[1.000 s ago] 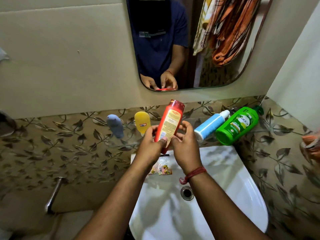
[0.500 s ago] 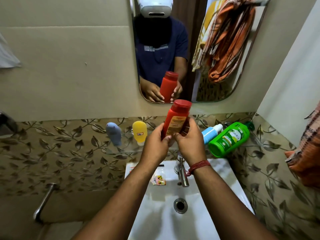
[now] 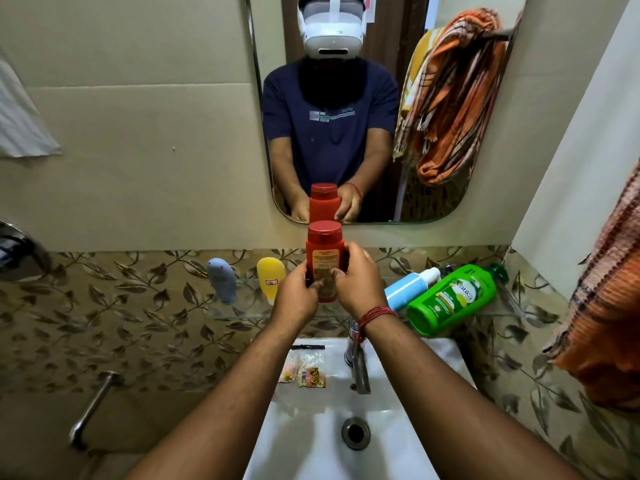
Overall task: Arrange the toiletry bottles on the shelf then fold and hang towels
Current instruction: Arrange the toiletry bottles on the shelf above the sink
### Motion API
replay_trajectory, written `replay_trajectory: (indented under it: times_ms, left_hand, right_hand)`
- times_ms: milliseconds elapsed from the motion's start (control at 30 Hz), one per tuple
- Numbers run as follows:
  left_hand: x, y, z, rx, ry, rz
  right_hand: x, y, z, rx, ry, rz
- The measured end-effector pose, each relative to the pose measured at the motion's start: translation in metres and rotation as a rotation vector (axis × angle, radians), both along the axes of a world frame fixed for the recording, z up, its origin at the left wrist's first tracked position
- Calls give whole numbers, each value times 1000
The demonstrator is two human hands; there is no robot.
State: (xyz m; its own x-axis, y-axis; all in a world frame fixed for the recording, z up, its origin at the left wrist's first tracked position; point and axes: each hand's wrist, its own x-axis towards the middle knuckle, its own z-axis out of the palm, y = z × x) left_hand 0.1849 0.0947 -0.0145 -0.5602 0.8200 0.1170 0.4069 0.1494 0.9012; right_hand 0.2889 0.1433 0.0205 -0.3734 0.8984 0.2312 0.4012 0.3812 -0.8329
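Both hands hold one red plastic bottle (image 3: 323, 252) upright, just under the mirror (image 3: 460, 188). The left hand (image 3: 298, 296) curls around its lower left side and the right hand (image 3: 356, 285) wraps the right side, fingers bent over the pale orange label. The bottle is rounded, with a wide red screw cap, and its base is at the level of the clear glass shelf (image 3: 235, 315); contact with the shelf cannot be told.

At 9 o'clock from the red bottle, a soft yellow tube (image 3: 270, 280) and a grey-blue tube (image 3: 221, 280) stand cap down on the shelf. At 3 o'clock, a light blue bottle (image 3: 410, 289) with a white cap and a big glossy green bottle (image 3: 450, 299) lie on their sides, touching each other.

At 6 o'clock is the smooth white ceramic sink (image 3: 311, 441) with a metal tap (image 3: 356, 362) and small shiny sachets (image 3: 306, 372) on its rim. The wall tiles carry a leaf pattern. A striped orange woven towel (image 3: 602, 327) hangs at the right edge; a similar towel shows in the mirror.
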Motion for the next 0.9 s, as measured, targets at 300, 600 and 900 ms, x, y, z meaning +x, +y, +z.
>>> replay_trajectory:
  times_ms: [300, 600, 900]
  left_hand:
    - [-4, 1, -5, 2, -85, -31]
    - [-11, 0, -18, -33, -84, -66]
    - [-14, 5, -23, -35, -39, -51]
  right_hand:
    - [7, 12, 1, -90, -100, 98]
    - [6, 19, -4, -97, -163, 139]
    - [4, 24, -12, -105, -140, 136]
